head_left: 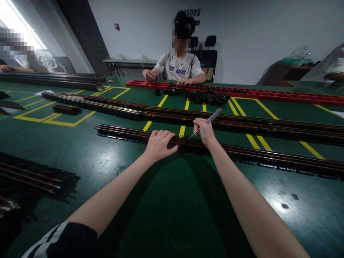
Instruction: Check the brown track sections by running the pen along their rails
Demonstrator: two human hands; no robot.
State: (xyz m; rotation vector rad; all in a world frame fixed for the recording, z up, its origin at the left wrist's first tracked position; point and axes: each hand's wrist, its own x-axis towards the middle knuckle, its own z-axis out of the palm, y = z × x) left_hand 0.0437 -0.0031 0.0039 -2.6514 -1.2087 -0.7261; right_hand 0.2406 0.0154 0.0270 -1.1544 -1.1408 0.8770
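Observation:
A long black rail (255,157) with thin copper-coloured strips lies across the green table in front of me. My left hand (160,145) grips it from above, fingers over the top and thumb stretched along the near side. In my right hand (204,130) is a slim screwdriver (214,115) with a clear handle, held tilted. Its thin shaft slants down to the left, and the tip is at the rail just right of my left hand. Whether the tip touches the rail I cannot tell.
Behind the rail lies a bundle of similar rails (166,111). More dark rails (29,173) lie at the near left. A co-worker (179,68) sits opposite at a red slotted frame (282,96) with black parts (206,96) beside it. Yellow lines (76,118) mark the green tabletop (107,193).

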